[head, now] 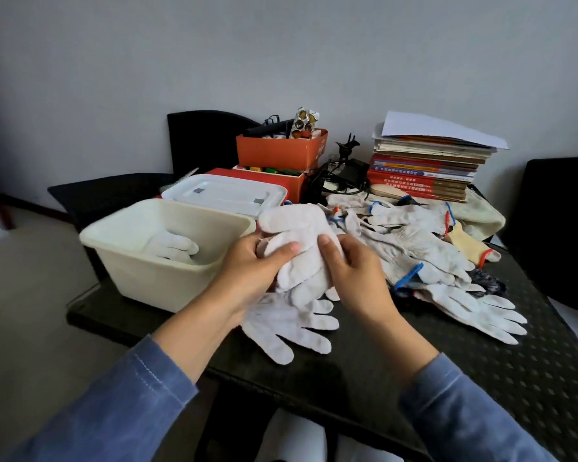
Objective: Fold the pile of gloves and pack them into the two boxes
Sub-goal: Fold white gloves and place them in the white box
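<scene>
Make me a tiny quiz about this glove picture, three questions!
1. True or false: the cream box is empty.
2. What holds the folded gloves? A one hand, B both hands, C nothing.
3. Fill in: the loose glove pile lies to the box's ____.
Key: 1 false, a white glove lies inside. 2 B, left hand and right hand. 3 right.

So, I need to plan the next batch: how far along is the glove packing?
Early. Done: one white glove lies in the open cream box. In hand: the left hand and right hand grip a bundle of white gloves, mid-fold. Left: a flat glove beneath them, the loose pile to the right, and the lidded white box, not yet opened.
</scene>
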A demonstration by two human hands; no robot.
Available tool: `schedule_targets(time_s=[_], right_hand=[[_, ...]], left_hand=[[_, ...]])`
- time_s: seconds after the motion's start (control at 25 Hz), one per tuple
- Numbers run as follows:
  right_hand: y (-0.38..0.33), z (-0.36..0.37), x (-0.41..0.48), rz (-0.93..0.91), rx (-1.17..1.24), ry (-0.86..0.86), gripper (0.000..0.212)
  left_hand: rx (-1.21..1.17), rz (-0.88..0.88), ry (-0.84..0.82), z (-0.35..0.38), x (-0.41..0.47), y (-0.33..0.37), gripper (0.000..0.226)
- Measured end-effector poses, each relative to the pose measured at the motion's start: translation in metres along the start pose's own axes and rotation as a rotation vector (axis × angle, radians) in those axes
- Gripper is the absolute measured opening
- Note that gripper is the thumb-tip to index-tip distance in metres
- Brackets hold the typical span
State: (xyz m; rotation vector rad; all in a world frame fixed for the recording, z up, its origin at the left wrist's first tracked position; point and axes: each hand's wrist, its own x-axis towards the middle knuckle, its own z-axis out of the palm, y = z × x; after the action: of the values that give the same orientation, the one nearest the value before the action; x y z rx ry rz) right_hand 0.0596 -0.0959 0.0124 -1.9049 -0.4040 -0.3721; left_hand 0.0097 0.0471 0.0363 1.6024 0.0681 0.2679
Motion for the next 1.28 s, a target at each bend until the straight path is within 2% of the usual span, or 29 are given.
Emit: schedule_targets(time_s=[0.16, 0.24, 0.28, 0.36, 0.48, 0.56, 0.72, 0.84, 1.0, 1.12, 1.2, 1.28], right_hand=[[-0.007, 0.031, 0.012, 0.006, 0.135, -0.014, 0.018], [0.0, 0.036, 0.013, 0.032, 0.124, -0.026, 0.02], [0.004, 0.039, 0.013, 0.045, 0.108, -0.041, 0.021], [0.011, 0.045, 0.013, 0.071, 0.072, -0.061, 0.02], [0.017, 0.052, 0.015, 0.073, 0.037, -0.062, 0.019], [0.021, 0.054, 0.016, 0.066, 0.032, -0.033, 0.016], [0.03, 0.048, 0.016, 0.088, 0.058, 0.023, 0.016], [0.039, 0.04, 0.015, 0.076, 0.044, 0.049, 0.018], [0.054, 0.022, 0.016, 0.085, -0.037, 0.041, 0.022], [0.066, 0.008, 0.017, 0.114, -0.095, 0.021, 0.021], [0.073, -0.002, 0.018, 0.092, -0.206, 0.052, 0.022], [0.081, -0.017, 0.019, 0.001, -0.493, 0.179, 0.022]], left_hand=[[0.135, 0.082, 0.33, -0.063, 0.048, 0.017, 0.021], [0.226, 0.038, 0.375, -0.101, 0.077, 0.02, 0.035], [0.275, -0.019, 0.33, -0.116, 0.091, 0.017, 0.035], [0.424, -0.2, 0.134, -0.128, 0.102, 0.013, 0.018], [0.654, -0.518, -0.255, -0.131, 0.108, 0.004, 0.016], [0.764, -0.604, -0.441, -0.135, 0.118, -0.01, 0.027], [0.913, -0.682, -0.519, -0.13, 0.13, -0.026, 0.042], [0.98, -0.574, -0.432, -0.124, 0.133, -0.026, 0.037], [0.96, -0.325, -0.198, -0.118, 0.137, -0.006, 0.01], [1.096, -0.07, -0.023, -0.098, 0.13, 0.015, 0.015], [1.003, 0.062, -0.02, -0.073, 0.118, 0.026, 0.016], [0.878, 0.153, -0.091, -0.043, 0.103, 0.034, 0.017]])
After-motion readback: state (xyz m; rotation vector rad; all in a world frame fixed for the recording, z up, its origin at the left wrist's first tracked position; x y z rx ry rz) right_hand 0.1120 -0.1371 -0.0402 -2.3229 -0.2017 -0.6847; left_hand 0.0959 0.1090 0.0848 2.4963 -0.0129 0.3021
